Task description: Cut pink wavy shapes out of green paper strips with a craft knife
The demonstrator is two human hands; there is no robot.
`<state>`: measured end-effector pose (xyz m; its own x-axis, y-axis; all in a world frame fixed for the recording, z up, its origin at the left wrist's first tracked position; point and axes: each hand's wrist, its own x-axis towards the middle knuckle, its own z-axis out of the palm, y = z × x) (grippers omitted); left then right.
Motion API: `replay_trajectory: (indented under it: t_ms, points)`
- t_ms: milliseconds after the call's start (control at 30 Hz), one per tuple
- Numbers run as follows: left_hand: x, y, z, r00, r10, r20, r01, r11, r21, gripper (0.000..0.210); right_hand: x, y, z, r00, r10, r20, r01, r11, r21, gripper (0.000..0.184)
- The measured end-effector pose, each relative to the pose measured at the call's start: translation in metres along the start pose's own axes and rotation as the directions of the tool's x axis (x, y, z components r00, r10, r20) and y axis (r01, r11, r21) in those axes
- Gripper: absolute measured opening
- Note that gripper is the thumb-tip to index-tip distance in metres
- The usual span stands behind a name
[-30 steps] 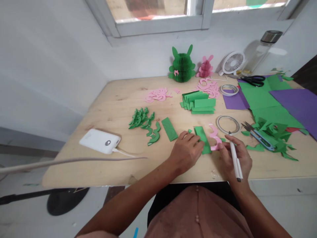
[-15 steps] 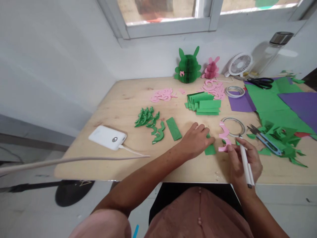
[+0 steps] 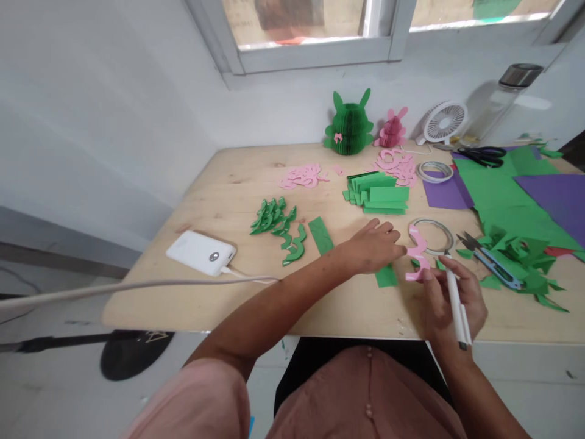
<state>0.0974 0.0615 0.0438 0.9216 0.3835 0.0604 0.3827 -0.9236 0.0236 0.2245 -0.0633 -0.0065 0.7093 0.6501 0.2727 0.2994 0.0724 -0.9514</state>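
My right hand [image 3: 450, 296] is closed around a white pen [image 3: 456, 299], which slants down toward my wrist. Its thumb and fingers also pinch the lower end of a wavy pink paper cutout [image 3: 417, 242]. My left hand [image 3: 375, 245] hovers just left of the cutout, its fingers loosely bent and apart. The index fingertip meets or nearly meets the cutout's left edge; the thumb is hidden. Below this hand lies a small green paper strip [image 3: 386, 276], partly covered by it. Another green strip [image 3: 321, 235] rests by my left forearm.
Wavy green cutouts [image 3: 293, 245], stacked green strips [image 3: 388, 198] and pink cutouts [image 3: 302, 175] lie across the table. Blue-handled thread snips [image 3: 496, 263] sit by green scraps on the right, near a tape roll [image 3: 434, 172]. A power bank [image 3: 201, 252] with its cable is at left.
My left hand has lifted off the small green strip and shifted right toward the pink cutout. My right hand keeps hold of the pen and the cutout, almost still.
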Motion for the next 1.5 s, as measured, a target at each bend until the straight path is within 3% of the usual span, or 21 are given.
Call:
replay_trajectory:
  t_ms: [200,333,433,567,700,800,967,1100,1167,1233,1333,1500]
  points:
    - [-0.005,-0.005,-0.01,0.998,-0.035,-0.06,0.027,0.992,-0.122,0.017,-0.001,-0.001,0.001,0.998,-0.028,-0.05,0.029,1.0,0.009,0.046]
    - [-0.02,0.003,-0.012,0.969,-0.209,-0.132,0.171,0.952,-0.255,0.015,-0.001,-0.003,0.002,0.993,-0.064,-0.1,0.072,0.995,0.073,0.043]
    - [-0.032,0.017,-0.006,0.9,-0.397,-0.181,0.3,0.864,-0.405,0.01,0.0,-0.003,0.002,0.99,-0.087,-0.111,0.099,0.99,0.102,0.042]
    - [-0.044,0.033,0.01,0.789,-0.586,-0.186,0.373,0.697,-0.612,0.024,0.001,0.001,0.0,0.994,-0.077,-0.073,0.085,0.991,0.105,0.042]
    - [-0.052,0.039,0.027,0.693,-0.703,-0.16,0.406,0.563,-0.72,0.022,-0.003,0.002,-0.002,0.999,-0.043,-0.003,0.043,0.997,0.062,0.043]
    - [-0.061,0.043,0.034,0.661,-0.734,-0.158,0.419,0.535,-0.734,0.019,-0.008,-0.002,-0.001,0.997,-0.01,0.075,0.007,0.999,0.041,0.043]
    - [-0.084,0.051,0.03,0.707,-0.679,-0.197,0.426,0.632,-0.648,0.013,-0.016,-0.01,-0.002,0.988,-0.032,0.149,0.044,0.996,-0.079,0.041]
    - [-0.1,0.046,0.027,0.832,-0.512,-0.213,0.331,0.767,-0.55,0.023,-0.018,-0.013,-0.006,0.986,-0.044,0.162,0.067,0.988,-0.14,0.04]
    - [-0.104,0.039,0.027,0.917,-0.321,-0.236,0.216,0.898,-0.383,0.024,-0.018,-0.014,-0.009,0.984,-0.042,0.172,0.069,0.985,-0.156,0.04]
    - [-0.106,0.033,0.027,0.957,-0.169,-0.235,0.113,0.965,-0.236,0.023,-0.02,-0.015,-0.011,0.982,-0.035,0.184,0.068,0.982,-0.176,0.039]
    - [-0.104,0.032,0.027,0.968,-0.14,-0.209,0.098,0.975,-0.201,0.021,-0.023,-0.018,-0.013,0.978,-0.019,0.206,0.058,0.98,-0.188,0.039]
    - [-0.092,0.054,0.026,0.938,-0.303,-0.169,0.264,0.939,-0.221,0.024,-0.025,-0.028,-0.011,0.979,0.002,0.204,0.043,0.976,-0.214,0.037]
